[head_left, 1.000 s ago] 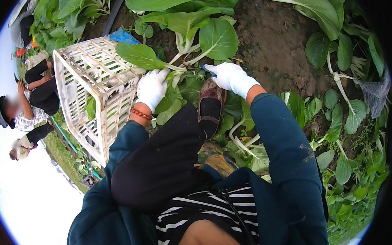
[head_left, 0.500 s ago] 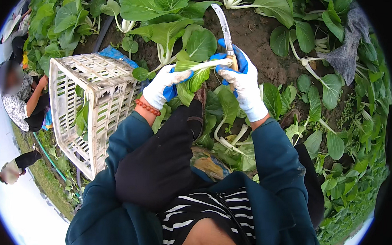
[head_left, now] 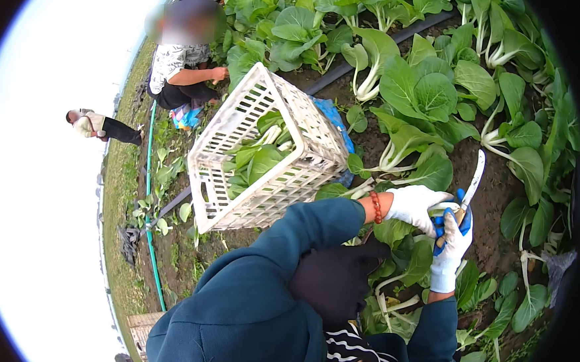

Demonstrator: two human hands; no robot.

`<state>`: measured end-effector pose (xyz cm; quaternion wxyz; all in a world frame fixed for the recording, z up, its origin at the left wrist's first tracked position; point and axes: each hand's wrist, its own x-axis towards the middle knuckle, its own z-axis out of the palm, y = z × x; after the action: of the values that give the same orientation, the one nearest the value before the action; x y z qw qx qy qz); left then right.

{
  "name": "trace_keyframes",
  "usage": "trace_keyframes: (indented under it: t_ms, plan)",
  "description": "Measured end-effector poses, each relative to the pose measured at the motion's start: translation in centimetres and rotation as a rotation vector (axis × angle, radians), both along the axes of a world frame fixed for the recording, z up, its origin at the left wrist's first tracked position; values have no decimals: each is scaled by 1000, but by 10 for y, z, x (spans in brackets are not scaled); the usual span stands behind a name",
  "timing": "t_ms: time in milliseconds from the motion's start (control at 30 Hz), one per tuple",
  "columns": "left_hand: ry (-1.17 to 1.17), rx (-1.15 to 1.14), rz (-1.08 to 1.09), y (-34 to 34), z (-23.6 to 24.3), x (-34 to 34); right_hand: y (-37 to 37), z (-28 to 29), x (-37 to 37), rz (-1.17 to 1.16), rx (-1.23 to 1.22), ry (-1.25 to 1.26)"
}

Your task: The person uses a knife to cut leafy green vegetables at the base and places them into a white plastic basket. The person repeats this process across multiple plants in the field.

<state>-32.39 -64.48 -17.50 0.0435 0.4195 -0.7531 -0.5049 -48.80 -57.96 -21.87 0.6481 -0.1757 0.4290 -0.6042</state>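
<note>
My left hand (head_left: 416, 207), in a white glove with blue palm, is closed around a pale bok choy stalk (head_left: 443, 206), most of which the gloves hide. Right beside it, my right hand (head_left: 456, 239) in a matching glove grips the wooden handle of a curved harvesting knife (head_left: 477, 179). The whitish blade points up and away from me. Both hands almost touch, low over a bok choy plant (head_left: 421, 262) by my knee.
A white plastic crate (head_left: 282, 194) lies tipped left of my arms, with cut bok choy (head_left: 261, 159) inside. Rows of bok choy (head_left: 422, 89) grow beyond. One person (head_left: 184, 62) crouches past the crate; another person (head_left: 104, 126) stands farther left. A green hose (head_left: 150, 239) crosses the ground.
The view has swung left, so the crate and people now sit farther right in the picture. My hands have drawn closer together, and the leaf held in the left one is now mostly hidden.
</note>
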Motion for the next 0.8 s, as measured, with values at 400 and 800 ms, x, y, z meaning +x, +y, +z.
trace_keyframes:
  t_ms: [400,800]
  plan:
    - [-850,39,-412,18,-24,80,21,-74,-74,77,174,356]
    - [-658,-652,-616,-48,-78,30,21,-46,-33,110,217,295]
